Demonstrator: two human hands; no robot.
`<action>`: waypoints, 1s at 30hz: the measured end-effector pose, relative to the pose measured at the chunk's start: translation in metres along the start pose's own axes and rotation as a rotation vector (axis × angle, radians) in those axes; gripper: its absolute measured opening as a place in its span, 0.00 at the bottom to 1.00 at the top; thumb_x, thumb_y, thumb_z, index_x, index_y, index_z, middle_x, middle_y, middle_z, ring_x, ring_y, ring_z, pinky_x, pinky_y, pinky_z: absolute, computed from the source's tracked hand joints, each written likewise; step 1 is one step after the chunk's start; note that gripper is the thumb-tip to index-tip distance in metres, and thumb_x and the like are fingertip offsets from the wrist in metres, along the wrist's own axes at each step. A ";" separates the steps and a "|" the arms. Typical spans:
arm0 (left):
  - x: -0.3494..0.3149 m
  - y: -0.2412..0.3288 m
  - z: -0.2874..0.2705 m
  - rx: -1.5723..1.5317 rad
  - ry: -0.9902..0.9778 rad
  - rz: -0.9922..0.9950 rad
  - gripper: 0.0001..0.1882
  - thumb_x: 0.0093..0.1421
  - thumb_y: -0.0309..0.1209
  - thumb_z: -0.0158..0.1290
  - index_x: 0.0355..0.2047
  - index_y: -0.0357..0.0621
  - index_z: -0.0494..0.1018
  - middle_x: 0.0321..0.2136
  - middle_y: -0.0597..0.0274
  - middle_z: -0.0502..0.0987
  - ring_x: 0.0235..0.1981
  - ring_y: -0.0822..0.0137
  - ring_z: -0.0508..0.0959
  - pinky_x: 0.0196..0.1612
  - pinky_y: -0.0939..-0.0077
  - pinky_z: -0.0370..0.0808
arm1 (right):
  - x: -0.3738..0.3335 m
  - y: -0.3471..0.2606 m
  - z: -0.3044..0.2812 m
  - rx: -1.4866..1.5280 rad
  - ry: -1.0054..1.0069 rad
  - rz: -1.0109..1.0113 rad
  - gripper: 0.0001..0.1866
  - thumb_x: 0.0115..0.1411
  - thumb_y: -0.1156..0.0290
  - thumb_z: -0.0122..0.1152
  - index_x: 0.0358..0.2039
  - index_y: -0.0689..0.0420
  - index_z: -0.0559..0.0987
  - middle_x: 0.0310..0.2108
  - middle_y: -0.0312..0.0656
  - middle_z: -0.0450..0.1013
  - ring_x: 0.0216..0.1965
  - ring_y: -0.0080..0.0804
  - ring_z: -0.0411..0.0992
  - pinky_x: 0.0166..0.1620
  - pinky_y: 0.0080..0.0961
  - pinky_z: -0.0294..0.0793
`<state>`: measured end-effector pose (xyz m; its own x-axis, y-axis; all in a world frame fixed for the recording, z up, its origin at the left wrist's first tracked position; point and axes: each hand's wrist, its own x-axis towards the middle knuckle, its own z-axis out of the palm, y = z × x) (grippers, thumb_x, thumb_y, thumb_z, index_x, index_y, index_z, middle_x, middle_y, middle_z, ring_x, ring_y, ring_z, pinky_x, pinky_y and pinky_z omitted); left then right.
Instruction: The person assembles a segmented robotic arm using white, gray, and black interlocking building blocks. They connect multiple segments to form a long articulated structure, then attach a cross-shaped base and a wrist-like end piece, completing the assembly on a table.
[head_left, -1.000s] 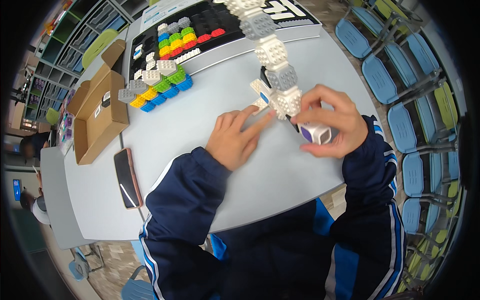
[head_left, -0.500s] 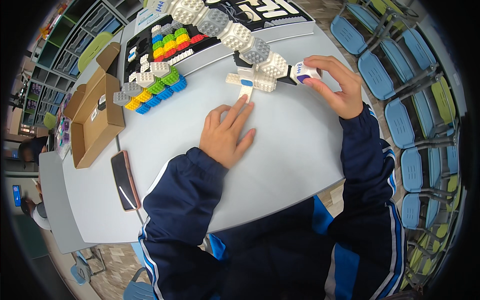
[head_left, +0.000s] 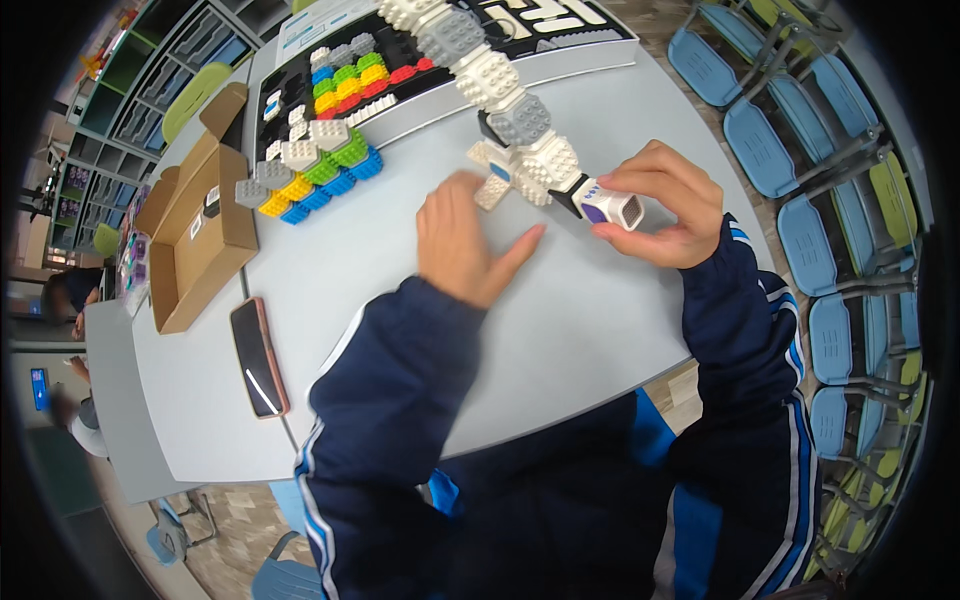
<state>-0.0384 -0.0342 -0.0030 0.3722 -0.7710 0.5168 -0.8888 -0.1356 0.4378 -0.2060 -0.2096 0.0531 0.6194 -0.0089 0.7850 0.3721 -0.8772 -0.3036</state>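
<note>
A long chain of white and grey studded building blocks (head_left: 522,120) runs from the far edge toward the middle right of the table. My right hand (head_left: 668,205) pinches the white end block (head_left: 622,210), which has a purple patch and a dark grille, between thumb and fingers. A black connector joins this block to the chain. Beneath the chain's near part, flat white strips (head_left: 492,192) stick out to the left. My left hand (head_left: 462,240) is beside these strips, thumb stretched out and fingertips blurred, holding nothing; whether it touches a strip I cannot tell.
Left of the chain sits a cluster of colored studded blocks (head_left: 315,180). Behind it lies a parts tray (head_left: 400,125) of blocks and white pieces. An opened cardboard box (head_left: 205,265) and a phone (head_left: 258,358) are on the left. Blue chairs (head_left: 760,150) line the right side.
My left hand has drawn off the flat strip and its thumb has spread out. The chain's near end has tilted and swung toward me, with my right hand still on the end block.
</note>
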 end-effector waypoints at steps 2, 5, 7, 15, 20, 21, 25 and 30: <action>0.014 0.009 0.017 -0.025 0.096 -0.078 0.36 0.44 0.39 0.68 0.49 0.35 0.66 0.46 0.49 0.71 0.48 0.50 0.69 0.52 0.59 0.65 | -0.001 -0.002 0.001 -0.012 0.026 -0.021 0.22 0.38 0.76 0.77 0.37 0.63 0.82 0.29 0.43 0.75 0.26 0.31 0.73 0.28 0.22 0.71; 0.027 0.012 0.035 -0.060 0.051 -0.203 0.40 0.38 0.41 0.72 0.48 0.37 0.66 0.43 0.52 0.70 0.46 0.50 0.68 0.52 0.58 0.63 | -0.001 -0.007 0.004 0.002 0.018 0.001 0.22 0.38 0.76 0.78 0.37 0.63 0.82 0.29 0.44 0.75 0.25 0.32 0.73 0.28 0.22 0.71; 0.029 0.013 0.036 -0.088 0.063 -0.216 0.40 0.38 0.40 0.72 0.48 0.37 0.66 0.43 0.53 0.70 0.46 0.50 0.68 0.52 0.58 0.63 | 0.000 -0.004 0.001 -0.003 0.020 -0.012 0.22 0.38 0.76 0.77 0.37 0.63 0.82 0.29 0.44 0.75 0.25 0.32 0.73 0.27 0.22 0.71; 0.028 -0.004 0.039 -0.251 0.014 -0.259 0.40 0.36 0.38 0.72 0.48 0.38 0.67 0.42 0.53 0.72 0.46 0.51 0.68 0.51 0.59 0.66 | 0.000 0.003 -0.004 0.051 -0.008 -0.017 0.23 0.38 0.77 0.77 0.39 0.66 0.81 0.30 0.45 0.75 0.27 0.32 0.73 0.28 0.23 0.70; 0.028 -0.013 0.033 -0.342 -0.085 -0.280 0.43 0.34 0.39 0.74 0.52 0.41 0.68 0.45 0.52 0.73 0.49 0.52 0.69 0.54 0.60 0.67 | 0.000 0.002 -0.008 0.024 -0.013 0.007 0.23 0.39 0.76 0.77 0.39 0.64 0.81 0.30 0.44 0.75 0.27 0.32 0.73 0.29 0.23 0.71; 0.028 -0.018 0.030 -0.351 -0.118 -0.252 0.44 0.34 0.39 0.74 0.53 0.41 0.67 0.45 0.52 0.73 0.49 0.52 0.69 0.54 0.61 0.67 | -0.001 0.002 -0.008 0.036 -0.023 0.004 0.24 0.39 0.75 0.77 0.39 0.64 0.81 0.31 0.44 0.75 0.27 0.32 0.73 0.29 0.23 0.71; 0.026 -0.036 0.025 -0.429 -0.230 -0.195 0.49 0.33 0.37 0.75 0.57 0.41 0.64 0.45 0.52 0.73 0.52 0.52 0.70 0.58 0.60 0.66 | 0.000 0.001 -0.008 0.105 -0.065 -0.017 0.29 0.36 0.68 0.81 0.41 0.63 0.81 0.33 0.44 0.75 0.28 0.34 0.73 0.30 0.24 0.72; 0.031 -0.041 0.018 -0.705 -0.333 -0.121 0.52 0.34 0.32 0.75 0.60 0.40 0.61 0.48 0.48 0.74 0.54 0.52 0.72 0.61 0.61 0.65 | 0.004 -0.001 -0.012 0.179 -0.187 -0.007 0.40 0.32 0.60 0.83 0.48 0.61 0.78 0.39 0.45 0.73 0.36 0.38 0.72 0.37 0.28 0.72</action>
<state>0.0046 -0.0640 -0.0184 0.2568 -0.9370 0.2368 -0.4262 0.1101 0.8979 -0.2123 -0.2146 0.0629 0.7270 0.1004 0.6792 0.4832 -0.7775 -0.4024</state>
